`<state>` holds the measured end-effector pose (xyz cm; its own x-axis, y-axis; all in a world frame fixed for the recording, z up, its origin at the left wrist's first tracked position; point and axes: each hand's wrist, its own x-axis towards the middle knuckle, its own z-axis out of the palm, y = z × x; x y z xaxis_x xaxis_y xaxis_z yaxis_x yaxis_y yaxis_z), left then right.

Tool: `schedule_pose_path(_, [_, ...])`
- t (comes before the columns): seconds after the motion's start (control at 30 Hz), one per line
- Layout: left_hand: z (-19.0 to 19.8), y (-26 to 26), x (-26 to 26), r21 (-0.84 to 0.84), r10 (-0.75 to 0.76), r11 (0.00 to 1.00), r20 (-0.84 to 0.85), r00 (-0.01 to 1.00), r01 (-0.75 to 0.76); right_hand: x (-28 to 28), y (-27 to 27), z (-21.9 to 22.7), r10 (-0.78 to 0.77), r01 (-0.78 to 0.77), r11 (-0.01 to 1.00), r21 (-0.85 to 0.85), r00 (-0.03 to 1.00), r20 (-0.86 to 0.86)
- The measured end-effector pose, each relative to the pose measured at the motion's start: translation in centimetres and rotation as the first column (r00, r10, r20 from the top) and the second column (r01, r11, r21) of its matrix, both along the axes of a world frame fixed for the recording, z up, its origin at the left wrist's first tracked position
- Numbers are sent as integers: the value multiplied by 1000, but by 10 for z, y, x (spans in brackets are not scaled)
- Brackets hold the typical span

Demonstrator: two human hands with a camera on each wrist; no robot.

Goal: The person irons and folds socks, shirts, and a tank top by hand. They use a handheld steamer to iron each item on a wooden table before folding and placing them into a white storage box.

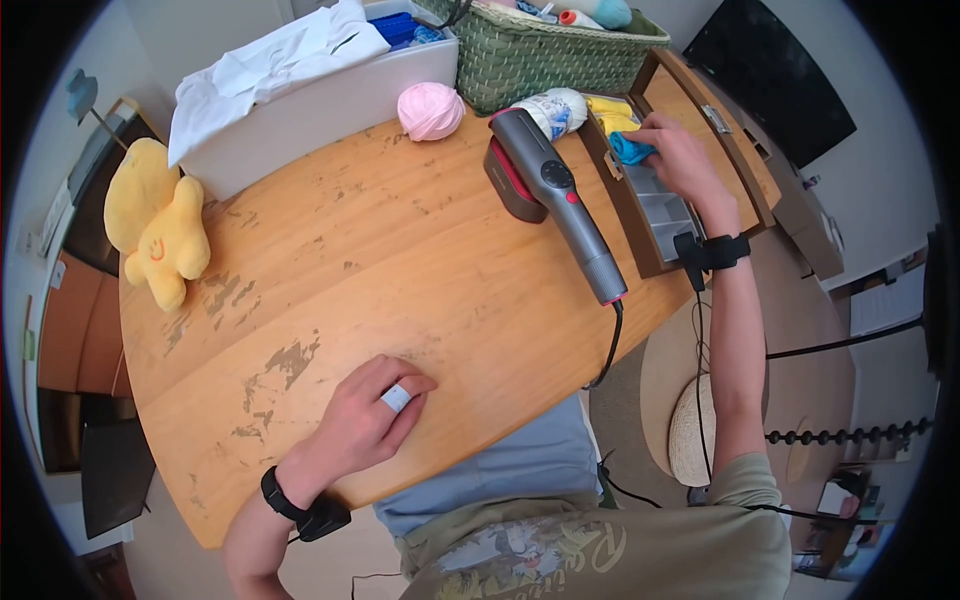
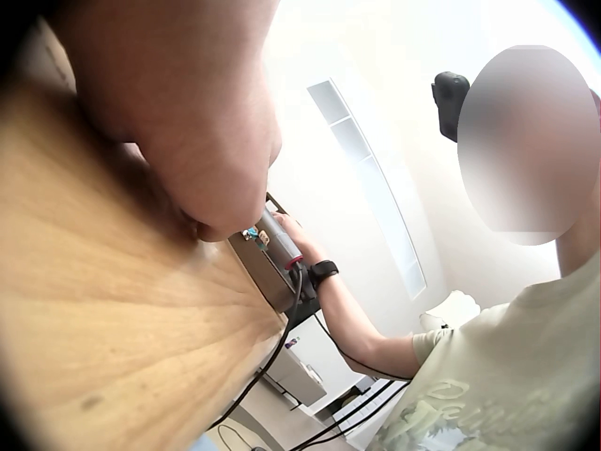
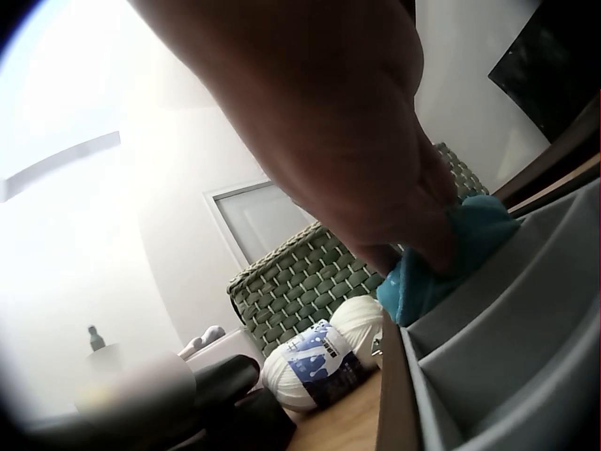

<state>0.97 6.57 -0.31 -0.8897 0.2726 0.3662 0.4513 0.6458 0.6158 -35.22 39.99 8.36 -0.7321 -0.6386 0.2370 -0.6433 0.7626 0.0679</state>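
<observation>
My right hand (image 1: 684, 165) pinches a rolled blue cloth (image 1: 628, 150) at the far part of a brown box (image 1: 652, 266) with grey compartments. In the right wrist view the blue cloth (image 3: 427, 284) sits at the compartment walls, partly hidden by the fingers. Behind it, folded yellow cloth (image 1: 608, 108) fills the far end of the box. The clear, brown-framed lid (image 1: 745, 165) stands open on the right. On the tabletop rests my left hand (image 1: 360, 420), fingers loosely curled and holding nothing, with a pale band (image 1: 396, 398) on one finger.
A grey corded handheld appliance (image 1: 560, 195) lies left of the box. Behind are white yarn (image 1: 560, 112), pink yarn (image 1: 431, 111), a green woven basket (image 1: 540, 62) and a white bin (image 1: 270, 135) with cloth. A yellow plush toy (image 1: 170, 240) lies at the table's left edge.
</observation>
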Motion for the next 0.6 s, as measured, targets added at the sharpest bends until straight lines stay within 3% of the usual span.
schedule_pose_path(0.27, [0,0,1,-3,10,1000,19,1000,-10,-29,10,-1,90,-90,996,-3,991,100])
schedule_pose_path(0.37, [1,0,1,-8,10,1000,17,1000,-10,-18,1,5,36,-41,999,35,990,134])
schedule_pose_path(0.6, [0,0,0,-4,3,1000,-2,1000,-3,-14,12,-7,68,-57,996,-72,985,158])
